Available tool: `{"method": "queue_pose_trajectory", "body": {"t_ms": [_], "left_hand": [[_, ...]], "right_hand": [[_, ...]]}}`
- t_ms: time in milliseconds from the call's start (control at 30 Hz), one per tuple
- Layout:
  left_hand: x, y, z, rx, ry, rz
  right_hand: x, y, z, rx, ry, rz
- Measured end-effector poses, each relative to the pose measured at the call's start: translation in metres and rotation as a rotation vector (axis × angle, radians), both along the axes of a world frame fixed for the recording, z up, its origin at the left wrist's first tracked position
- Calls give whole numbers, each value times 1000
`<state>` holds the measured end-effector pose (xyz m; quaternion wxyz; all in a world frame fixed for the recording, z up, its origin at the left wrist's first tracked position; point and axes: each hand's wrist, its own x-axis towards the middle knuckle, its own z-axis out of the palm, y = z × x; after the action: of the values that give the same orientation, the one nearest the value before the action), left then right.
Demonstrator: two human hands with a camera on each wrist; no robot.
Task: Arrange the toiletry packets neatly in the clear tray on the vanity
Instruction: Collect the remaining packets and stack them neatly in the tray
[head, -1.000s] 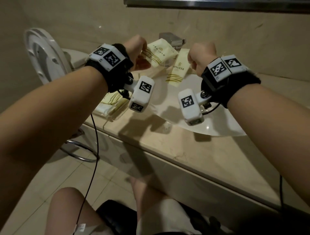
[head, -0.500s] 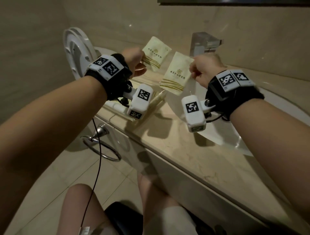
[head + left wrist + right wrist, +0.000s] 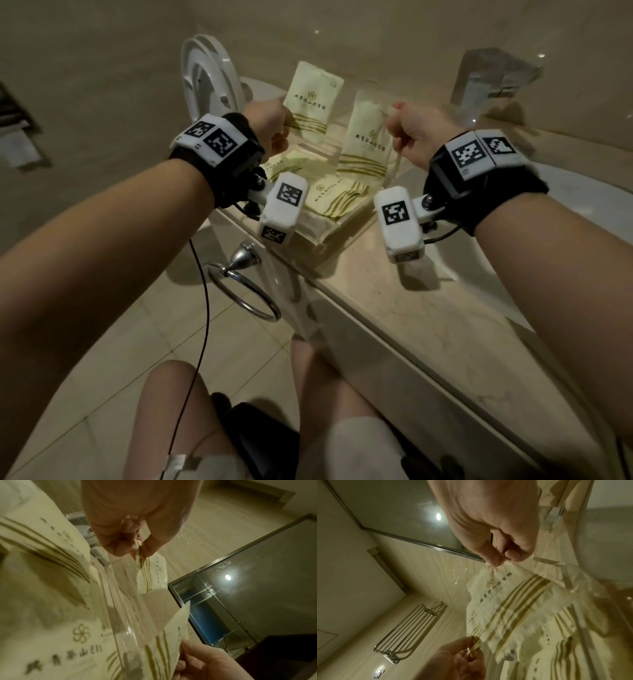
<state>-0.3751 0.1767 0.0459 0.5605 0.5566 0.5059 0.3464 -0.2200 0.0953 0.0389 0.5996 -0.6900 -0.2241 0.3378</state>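
Two cream toiletry packets with olive stripes are held above the clear tray (image 3: 337, 228) at the vanity's left corner. My left hand (image 3: 274, 132) pinches the lower corner of one packet (image 3: 313, 102), which stands upright over the tray's far side. My right hand (image 3: 399, 135) pinches the top edge of the other packet (image 3: 364, 142), which hangs down over the tray's right part. Several more packets (image 3: 334, 200) lie flat in the tray. The left wrist view shows my left hand (image 3: 137, 547) pinching its packet (image 3: 151, 576); the right wrist view shows my right hand (image 3: 500, 558) pinching its packet (image 3: 508, 596).
The faucet (image 3: 496, 78) and the sink basin (image 3: 568, 205) are right of the tray. A raised toilet lid (image 3: 209, 78) stands just left of the vanity. A towel ring (image 3: 246, 294) hangs below the counter edge (image 3: 394, 318). A mirror (image 3: 257, 574) is on the wall behind.
Both hands have carried their packets left from over the sink to above the tray. The right-hand packet now hangs lower, close to the packets in the tray.
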Motion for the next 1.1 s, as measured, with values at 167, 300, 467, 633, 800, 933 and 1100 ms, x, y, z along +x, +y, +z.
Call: {"method": "queue_pose_trajectory", "body": {"t_ms": [167,300,467,633,800,933,1100], "left_hand": [[-17,8,-4,-44,-27,-25],[-30,12,-1,-98,-110,10],[-43,12,-7,-20,-71,14],[-49,9,-6,-39,-19,-37],[-53,7,-10,-51,95,-86],[-59,8,-15,-75,196,-133],[-68,9,-13,-37,409,-253]], "right_hand": [[-16,8,6,-84,-148,182],[-29,14,10,-153,-314,277],[-40,20,12,-259,-558,465],[-51,22,16,-382,-712,532],[-60,20,13,-422,-788,584],[-65,18,10,-480,-822,667],[-68,14,10,-513,-919,674]]}}
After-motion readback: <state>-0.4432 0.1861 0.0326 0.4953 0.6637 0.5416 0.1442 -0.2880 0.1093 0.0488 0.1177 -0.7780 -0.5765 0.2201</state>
